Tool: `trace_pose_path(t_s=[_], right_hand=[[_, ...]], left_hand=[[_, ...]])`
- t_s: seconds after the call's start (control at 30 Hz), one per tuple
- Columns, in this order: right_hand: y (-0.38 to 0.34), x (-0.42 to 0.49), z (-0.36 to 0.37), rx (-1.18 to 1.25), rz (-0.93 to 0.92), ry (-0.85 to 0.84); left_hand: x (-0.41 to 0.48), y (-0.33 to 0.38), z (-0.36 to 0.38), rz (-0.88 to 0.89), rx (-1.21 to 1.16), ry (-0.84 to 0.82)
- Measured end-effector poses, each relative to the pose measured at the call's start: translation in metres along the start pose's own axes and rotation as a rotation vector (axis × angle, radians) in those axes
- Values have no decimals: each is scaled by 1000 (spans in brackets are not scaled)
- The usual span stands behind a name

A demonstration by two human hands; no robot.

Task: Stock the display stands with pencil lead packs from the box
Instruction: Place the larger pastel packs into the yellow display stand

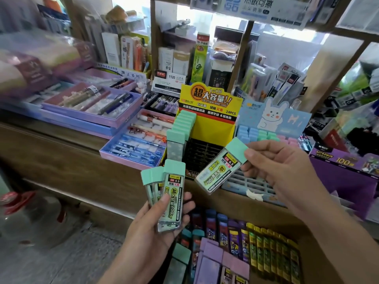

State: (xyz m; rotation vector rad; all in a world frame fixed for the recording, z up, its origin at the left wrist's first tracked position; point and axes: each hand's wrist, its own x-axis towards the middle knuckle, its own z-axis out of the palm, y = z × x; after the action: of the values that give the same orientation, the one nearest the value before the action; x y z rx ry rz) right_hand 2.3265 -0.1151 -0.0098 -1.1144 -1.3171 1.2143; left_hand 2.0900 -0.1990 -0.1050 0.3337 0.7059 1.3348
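Two bare forearms rise from below. The left grip (155, 228) clasps upright packs (172, 193), thumb across the front, fingers curled behind. Up and right of it, the right grip (281, 171) pinches a single pack (220, 171), tilted, by its cap.

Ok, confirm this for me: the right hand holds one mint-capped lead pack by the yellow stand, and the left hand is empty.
Wrong on the left hand: the head view shows it gripping several mint-capped packs, not empty. The rest stands: the right hand holds one mint-capped lead pack by the yellow stand.
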Motion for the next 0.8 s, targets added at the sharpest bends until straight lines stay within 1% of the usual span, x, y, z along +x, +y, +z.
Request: trace_pose_path(t_s=[0.17,0.37,0.47,0.6,0.8], right_hand=[[-5,26,10,-115,-89,63],[-1,64,30,-341,-210,109],[6,82,37,-491,-254,125],[11,100,38,-585,-287,125],[19,113,39,-686,-312,64]], left_hand=[[2,1,-3,35,-96,40],[5,1,-2,32,-122,59],[5,3,0,20,-118,73],[3,7,0,-18,-119,83],[-1,9,0,-43,-87,66]])
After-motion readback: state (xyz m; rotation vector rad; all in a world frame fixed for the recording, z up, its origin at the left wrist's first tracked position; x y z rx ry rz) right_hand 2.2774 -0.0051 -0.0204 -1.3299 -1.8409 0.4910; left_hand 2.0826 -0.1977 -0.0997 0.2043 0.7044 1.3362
